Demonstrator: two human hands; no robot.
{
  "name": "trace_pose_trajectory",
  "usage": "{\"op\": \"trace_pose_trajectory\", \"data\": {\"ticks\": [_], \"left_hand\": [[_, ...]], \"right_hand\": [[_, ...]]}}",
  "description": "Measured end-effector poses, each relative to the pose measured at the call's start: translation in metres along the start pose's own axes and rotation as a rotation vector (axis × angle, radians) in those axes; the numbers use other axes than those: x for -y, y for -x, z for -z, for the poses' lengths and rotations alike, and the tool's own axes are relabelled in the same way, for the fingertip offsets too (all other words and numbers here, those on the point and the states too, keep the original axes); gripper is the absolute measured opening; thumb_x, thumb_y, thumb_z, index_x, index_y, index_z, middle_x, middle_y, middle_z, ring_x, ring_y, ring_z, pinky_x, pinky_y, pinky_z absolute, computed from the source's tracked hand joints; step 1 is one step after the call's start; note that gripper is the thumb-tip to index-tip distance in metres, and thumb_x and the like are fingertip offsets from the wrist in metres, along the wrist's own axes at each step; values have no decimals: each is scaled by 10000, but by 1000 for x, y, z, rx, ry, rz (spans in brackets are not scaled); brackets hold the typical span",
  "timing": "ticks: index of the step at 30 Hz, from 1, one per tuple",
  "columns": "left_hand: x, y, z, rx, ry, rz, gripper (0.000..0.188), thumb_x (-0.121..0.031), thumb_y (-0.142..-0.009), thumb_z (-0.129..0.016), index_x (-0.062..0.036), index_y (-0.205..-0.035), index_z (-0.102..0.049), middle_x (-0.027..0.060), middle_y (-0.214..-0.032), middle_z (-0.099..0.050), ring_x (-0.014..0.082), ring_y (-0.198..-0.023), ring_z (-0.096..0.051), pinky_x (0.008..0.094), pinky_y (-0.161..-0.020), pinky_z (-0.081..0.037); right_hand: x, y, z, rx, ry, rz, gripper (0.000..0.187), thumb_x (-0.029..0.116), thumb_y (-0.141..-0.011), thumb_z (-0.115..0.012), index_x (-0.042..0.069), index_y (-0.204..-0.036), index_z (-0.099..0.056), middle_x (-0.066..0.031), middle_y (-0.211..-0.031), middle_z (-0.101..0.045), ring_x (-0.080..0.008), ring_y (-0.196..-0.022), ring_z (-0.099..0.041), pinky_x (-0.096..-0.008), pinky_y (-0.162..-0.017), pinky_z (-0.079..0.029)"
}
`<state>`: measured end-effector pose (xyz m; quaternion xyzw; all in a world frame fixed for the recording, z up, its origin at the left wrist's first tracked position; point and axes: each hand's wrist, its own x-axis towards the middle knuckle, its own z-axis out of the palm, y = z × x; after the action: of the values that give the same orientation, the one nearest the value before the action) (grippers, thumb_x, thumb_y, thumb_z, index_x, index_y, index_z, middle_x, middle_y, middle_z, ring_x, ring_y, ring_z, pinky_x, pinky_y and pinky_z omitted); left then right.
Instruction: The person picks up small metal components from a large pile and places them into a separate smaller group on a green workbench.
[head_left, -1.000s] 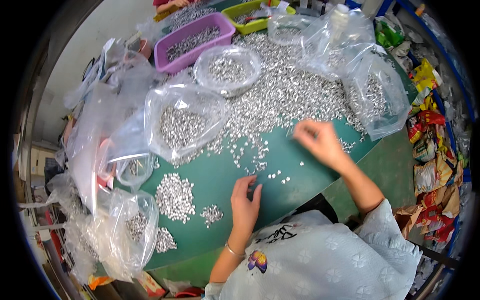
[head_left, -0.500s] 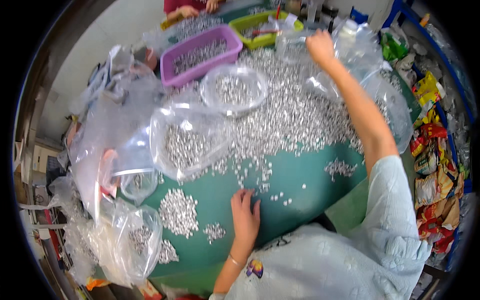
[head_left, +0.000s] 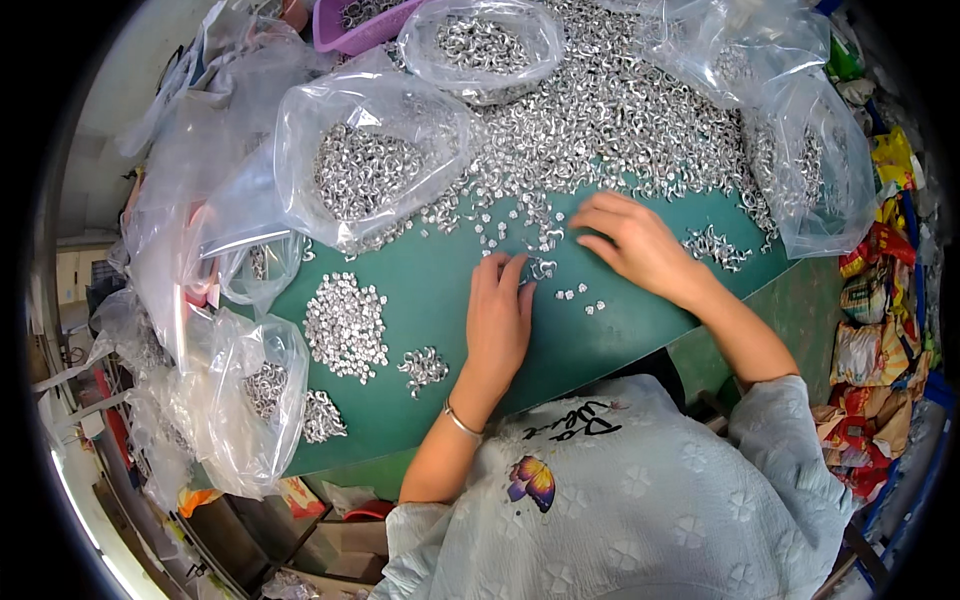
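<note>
My left hand lies palm down on the green tabletop, fingers stretched forward. Its fingertips are beside a few small silver metal pieces, some of them hook-shaped. To its right hovers my right hand, low over the table. Its fingers point left and its thumb stands apart, with nothing visible between them. Just beyond both hands begins a wide heap of shiny curved metal pieces. Several loose pieces lie between me and the right hand. What is under the left fingertips is hidden.
Clear plastic bags of metal pieces stand at the left, far middle and right. Small piles lie left, near left and right. A purple basket is at the back. Colourful packages line the right side.
My right hand has come back from the clear plastic container at the far side to beside my left hand. The left hand stays by the loose pieces. The view has tilted down.
</note>
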<state>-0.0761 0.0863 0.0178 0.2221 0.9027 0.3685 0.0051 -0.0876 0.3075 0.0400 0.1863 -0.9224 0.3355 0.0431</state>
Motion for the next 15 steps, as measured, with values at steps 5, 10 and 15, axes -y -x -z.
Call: {"op": "trace_pose_trajectory", "data": {"ticks": [5,10,15], "left_hand": [[10,7,-2,-47,-24,-32,315,47,-809,-646,-2,-1116,-597,144,-1091,-557,318,-924,-584,379,-820,-489],[5,15,-5,-118,168,61,365,100,-794,-631,-8,-1141,-596,144,-1144,-557,278,-947,-596,346,-797,-507],[3,0,-4,-235,172,-13,387,86,-782,-654,-10,-1152,-598,146,-1187,-542,299,-1009,-583,360,-840,-495]], "right_hand": [[-6,-5,-35,-107,160,61,189,63,-795,-676,2,-958,-601,-123,-862,-568,-321,-896,-584,-414,-811,-476],[-9,4,-27,-123,11,-44,175,28,-799,-636,19,-973,-615,-121,-831,-571,-312,-867,-591,-413,-778,-476],[13,10,-32,-161,-115,-34,223,4,-780,-609,43,-997,-644,-110,-828,-587,-291,-836,-600,-400,-745,-479]]}}
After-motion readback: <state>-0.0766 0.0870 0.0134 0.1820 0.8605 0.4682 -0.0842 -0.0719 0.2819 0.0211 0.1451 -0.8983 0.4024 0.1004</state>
